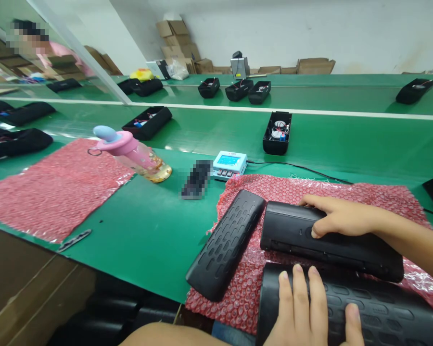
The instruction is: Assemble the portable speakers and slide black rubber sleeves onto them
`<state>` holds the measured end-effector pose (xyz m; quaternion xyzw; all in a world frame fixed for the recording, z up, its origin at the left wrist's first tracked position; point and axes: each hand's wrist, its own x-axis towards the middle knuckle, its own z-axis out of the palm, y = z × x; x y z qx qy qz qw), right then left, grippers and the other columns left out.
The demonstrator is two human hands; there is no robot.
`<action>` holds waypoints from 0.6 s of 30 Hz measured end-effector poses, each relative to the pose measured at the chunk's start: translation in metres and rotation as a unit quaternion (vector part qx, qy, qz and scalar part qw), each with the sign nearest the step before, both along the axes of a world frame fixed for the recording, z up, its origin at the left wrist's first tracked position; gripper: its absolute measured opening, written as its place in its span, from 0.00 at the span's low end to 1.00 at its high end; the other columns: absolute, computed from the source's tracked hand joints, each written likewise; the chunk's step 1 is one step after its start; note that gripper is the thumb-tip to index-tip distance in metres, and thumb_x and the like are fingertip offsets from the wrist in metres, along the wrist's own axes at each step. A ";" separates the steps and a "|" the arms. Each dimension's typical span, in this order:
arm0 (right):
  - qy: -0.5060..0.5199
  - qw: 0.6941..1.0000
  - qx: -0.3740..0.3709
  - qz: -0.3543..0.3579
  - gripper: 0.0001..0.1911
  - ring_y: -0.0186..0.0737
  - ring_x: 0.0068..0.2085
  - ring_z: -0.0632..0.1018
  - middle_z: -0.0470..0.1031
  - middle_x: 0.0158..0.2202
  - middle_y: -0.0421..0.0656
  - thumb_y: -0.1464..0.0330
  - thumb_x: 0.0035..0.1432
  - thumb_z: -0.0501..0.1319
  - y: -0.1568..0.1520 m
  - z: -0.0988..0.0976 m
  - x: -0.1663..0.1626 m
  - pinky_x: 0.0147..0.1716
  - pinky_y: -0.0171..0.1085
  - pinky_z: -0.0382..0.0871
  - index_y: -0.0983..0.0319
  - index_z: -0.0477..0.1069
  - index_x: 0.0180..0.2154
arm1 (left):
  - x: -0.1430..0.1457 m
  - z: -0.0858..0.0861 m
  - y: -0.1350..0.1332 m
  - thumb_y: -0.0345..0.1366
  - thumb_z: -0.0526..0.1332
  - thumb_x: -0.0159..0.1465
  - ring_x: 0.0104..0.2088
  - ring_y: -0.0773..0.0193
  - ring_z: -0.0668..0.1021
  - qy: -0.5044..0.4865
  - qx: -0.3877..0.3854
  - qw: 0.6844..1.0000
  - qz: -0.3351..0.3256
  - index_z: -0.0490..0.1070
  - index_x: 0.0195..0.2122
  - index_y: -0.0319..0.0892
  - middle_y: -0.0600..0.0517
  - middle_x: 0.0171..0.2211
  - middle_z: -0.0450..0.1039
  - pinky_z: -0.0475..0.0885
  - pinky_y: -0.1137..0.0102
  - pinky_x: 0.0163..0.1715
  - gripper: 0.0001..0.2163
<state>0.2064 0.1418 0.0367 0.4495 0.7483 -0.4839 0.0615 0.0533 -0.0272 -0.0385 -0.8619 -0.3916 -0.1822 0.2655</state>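
My left hand point(305, 307) lies with spread fingers on a black shell with oblong dimples point(386, 307) at the lower right. Just beyond it, my right hand point(337, 218) grips a smooth black speaker housing point(286, 230). The thumb presses on a round spot on its face, while the fingers hook over the far edge. To the left, a narrow black dimpled panel point(225, 245) lies slanted, its upper end close to the housing. All three pieces rest on a red bubble-wrap sheet point(234, 307).
Behind the sheet are a light-blue device with a screen point(230, 163), its cable, and a phone point(198, 180). A pink-lidded bottle point(139, 156) leans near another bubble-wrap sheet point(57, 187). Open speaker housings with wiring point(277, 132) stand on the green bench. A person point(57, 57) is at far left.
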 end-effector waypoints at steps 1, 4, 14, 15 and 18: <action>0.000 1.000 0.000 -0.001 0.22 0.44 0.41 0.69 0.68 0.41 0.43 0.63 0.39 0.58 0.000 0.000 0.000 0.38 0.39 0.62 0.61 0.61 0.41 | 0.000 0.000 0.000 0.43 0.58 0.61 0.39 0.53 0.79 -0.002 -0.002 1.000 0.000 0.53 0.57 0.46 0.46 0.43 0.75 0.71 0.55 0.43 0.24; 0.002 1.000 -0.002 -0.003 0.22 0.44 0.40 0.69 0.68 0.40 0.42 0.63 0.39 0.58 0.001 -0.001 0.000 0.38 0.39 0.62 0.61 0.61 0.40 | 0.000 0.001 0.000 0.42 0.57 0.61 0.39 0.52 0.79 0.001 -0.003 1.000 0.003 0.52 0.57 0.46 0.46 0.42 0.76 0.71 0.57 0.41 0.24; 0.002 1.000 0.001 -0.002 0.21 0.43 0.39 0.68 0.67 0.38 0.42 0.63 0.39 0.58 0.000 -0.001 -0.001 0.36 0.39 0.61 0.61 0.61 0.38 | 0.000 0.002 0.000 0.42 0.57 0.62 0.40 0.52 0.79 0.002 -0.007 1.000 0.005 0.52 0.57 0.47 0.46 0.43 0.75 0.72 0.57 0.40 0.24; 0.002 1.000 0.004 -0.002 0.21 0.43 0.39 0.68 0.67 0.39 0.42 0.63 0.39 0.58 0.000 -0.001 -0.001 0.36 0.39 0.61 0.61 0.61 0.38 | 0.000 0.002 0.000 0.42 0.57 0.61 0.40 0.52 0.79 0.000 -0.008 1.000 0.005 0.53 0.57 0.47 0.47 0.43 0.75 0.72 0.57 0.40 0.24; 0.004 1.000 0.004 -0.004 0.21 0.43 0.39 0.69 0.68 0.39 0.41 0.63 0.39 0.58 0.000 -0.002 -0.001 0.36 0.39 0.61 0.61 0.61 0.39 | 0.000 0.004 0.001 0.42 0.57 0.61 0.40 0.52 0.79 -0.001 -0.004 1.000 0.003 0.54 0.56 0.47 0.47 0.41 0.76 0.72 0.58 0.40 0.23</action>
